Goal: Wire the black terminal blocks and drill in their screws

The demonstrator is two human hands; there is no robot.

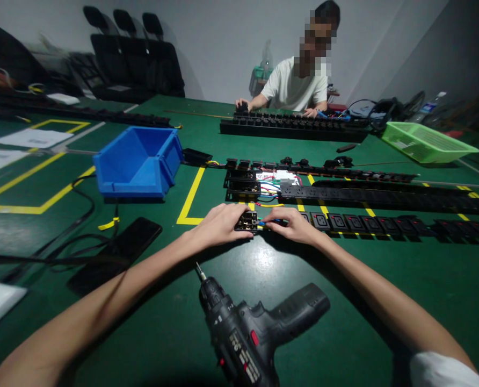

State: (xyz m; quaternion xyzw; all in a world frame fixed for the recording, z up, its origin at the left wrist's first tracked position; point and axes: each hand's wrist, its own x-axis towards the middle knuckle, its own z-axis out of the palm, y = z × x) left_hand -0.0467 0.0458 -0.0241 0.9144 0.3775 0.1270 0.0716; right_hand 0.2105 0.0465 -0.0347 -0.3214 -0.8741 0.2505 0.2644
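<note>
"Where was the boxy black plastic socket module (246, 222)?"
"Twelve o'clock from the pistol-grip drill (241, 330), clasped in the left hand (218, 224)."
"And the right hand (291, 224)?"
"It pinched a thin blue wire (262, 222)."

Left hand (218, 223) holds black module (247, 221) (right fingers (280, 213) pinch blue wire (261, 222)).

Single head-worn view, looking forward and down over the desk (344, 333): drill (243, 336) near at the lower edge, left hand (219, 227) and right hand (292, 226) mid-frame, co-worker (294, 86) and wall (219, 48) farther off.
</note>
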